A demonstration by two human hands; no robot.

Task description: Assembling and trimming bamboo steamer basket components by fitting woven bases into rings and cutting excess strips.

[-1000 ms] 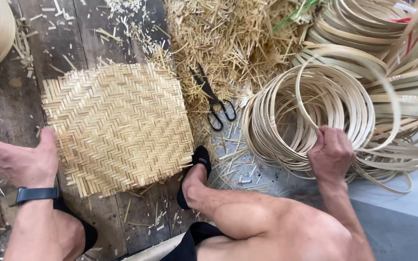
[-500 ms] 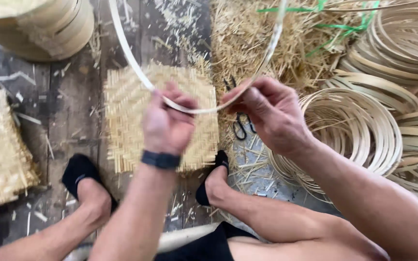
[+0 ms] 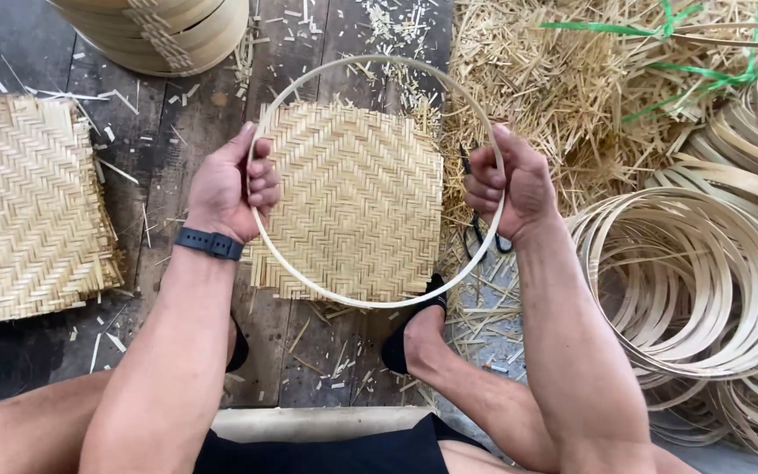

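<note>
Two woven bamboo mats on the plank floor; one bamboo hoop [image 3: 370, 303] held level above the centre mat [image 3: 353, 202]. Left hand [image 3: 225, 189] and right hand [image 3: 511, 184] each closed around opposite rim sides.

A second woven mat [image 3: 28, 206] lies at far left on the plank floor [image 3: 186, 132]. Stacked round bamboo baskets [image 3: 164, 31] sit above it. Straw [image 3: 563, 96] and coiled bamboo hoops [image 3: 690, 281] fill the right.
</note>
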